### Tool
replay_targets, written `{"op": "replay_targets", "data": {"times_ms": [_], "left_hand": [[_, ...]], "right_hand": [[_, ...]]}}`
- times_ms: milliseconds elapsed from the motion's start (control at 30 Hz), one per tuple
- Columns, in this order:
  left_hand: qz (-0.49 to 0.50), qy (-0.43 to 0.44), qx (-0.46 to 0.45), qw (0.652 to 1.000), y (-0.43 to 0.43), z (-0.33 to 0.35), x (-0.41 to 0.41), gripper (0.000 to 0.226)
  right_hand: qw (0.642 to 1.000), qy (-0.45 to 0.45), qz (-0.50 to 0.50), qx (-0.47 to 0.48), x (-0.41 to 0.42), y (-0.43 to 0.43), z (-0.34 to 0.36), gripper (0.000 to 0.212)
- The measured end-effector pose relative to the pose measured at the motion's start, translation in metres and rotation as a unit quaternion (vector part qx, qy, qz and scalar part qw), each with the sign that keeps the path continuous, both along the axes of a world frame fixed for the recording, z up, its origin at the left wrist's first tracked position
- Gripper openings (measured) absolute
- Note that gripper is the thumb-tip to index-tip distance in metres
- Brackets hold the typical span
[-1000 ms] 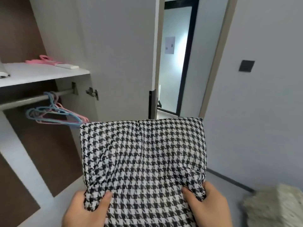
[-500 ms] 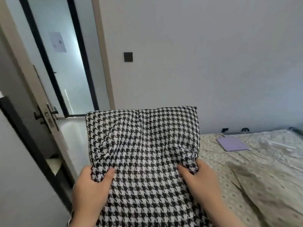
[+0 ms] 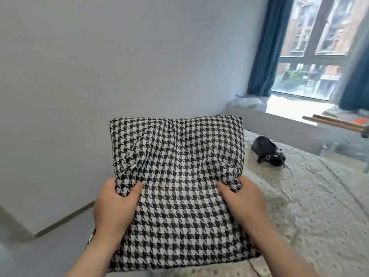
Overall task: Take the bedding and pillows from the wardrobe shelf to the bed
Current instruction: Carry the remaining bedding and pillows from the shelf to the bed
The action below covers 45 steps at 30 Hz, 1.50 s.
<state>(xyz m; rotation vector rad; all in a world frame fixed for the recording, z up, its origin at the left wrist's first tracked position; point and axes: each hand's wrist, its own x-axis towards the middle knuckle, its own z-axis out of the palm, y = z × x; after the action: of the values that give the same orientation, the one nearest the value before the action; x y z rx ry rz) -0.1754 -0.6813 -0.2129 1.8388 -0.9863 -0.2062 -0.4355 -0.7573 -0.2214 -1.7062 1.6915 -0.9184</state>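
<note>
I hold a black-and-white houndstooth pillow in front of me with both hands. My left hand grips its left side, thumb on top, bunching the fabric. My right hand grips its right side the same way. The pillow hangs over the near left edge of the bed, which is covered in a cream dotted sheet. The wardrobe is out of view.
A black bag lies on the bed toward the far side. A window with dark blue curtains is at the back right. A grey wall stands to the left, with floor below it.
My view has swung right from the wardrobe, past the doorway, to the bed and window. The pillow stays gripped in both hands the same way.
</note>
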Motion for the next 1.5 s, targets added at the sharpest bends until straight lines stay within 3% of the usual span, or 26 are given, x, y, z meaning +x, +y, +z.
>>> {"op": "replay_targets", "data": {"times_ms": [200,300,433,600,700,833,1000,1100,1233,1367,1500], "left_hand": [[-0.177,0.005,0.016,0.984,-0.098,-0.024,-0.09,0.03],[-0.244,0.003,0.035,0.969,-0.14,-0.04,-0.132,0.039],[-0.344,0.004,0.061,0.937,-0.189,-0.067,-0.18,0.046],[-0.439,0.013,0.113,0.891,-0.231,-0.102,-0.247,0.036],[-0.471,0.005,0.144,0.87,-0.24,-0.132,-0.284,0.039],[-0.494,-0.014,0.191,0.848,-0.244,-0.188,-0.338,0.059],[-0.512,-0.017,0.234,0.826,-0.249,-0.275,-0.409,0.04],[-0.508,-0.015,0.256,0.822,-0.256,-0.327,-0.447,0.035],[-0.508,-0.009,0.28,0.815,-0.26,-0.399,-0.489,0.041],[-0.5,-0.018,0.297,0.813,-0.278,-0.464,-0.511,0.062],[-0.49,-0.041,0.315,0.812,-0.287,-0.516,-0.528,0.056]], "right_hand": [[0.981,0.001,-0.19,0.023,-0.102,-0.003,-0.023,0.048],[0.961,0.008,-0.274,0.042,-0.138,0.002,-0.035,0.042],[0.925,0.031,-0.372,0.07,-0.167,0.006,-0.052,0.049],[0.878,0.031,-0.466,0.101,-0.203,0.01,-0.086,0.069],[0.857,0.035,-0.498,0.127,-0.228,0.016,-0.113,0.079],[0.832,0.034,-0.527,0.168,-0.269,0.025,-0.165,0.056],[0.817,0.04,-0.539,0.202,-0.329,0.027,-0.25,0.069],[0.816,0.032,-0.539,0.205,-0.367,0.021,-0.302,0.071],[0.816,0.034,-0.539,0.208,-0.407,0.015,-0.371,0.044],[0.818,0.046,-0.529,0.223,-0.433,-0.008,-0.43,0.053],[0.82,0.05,-0.517,0.24,-0.449,-0.021,-0.483,0.046]]}}
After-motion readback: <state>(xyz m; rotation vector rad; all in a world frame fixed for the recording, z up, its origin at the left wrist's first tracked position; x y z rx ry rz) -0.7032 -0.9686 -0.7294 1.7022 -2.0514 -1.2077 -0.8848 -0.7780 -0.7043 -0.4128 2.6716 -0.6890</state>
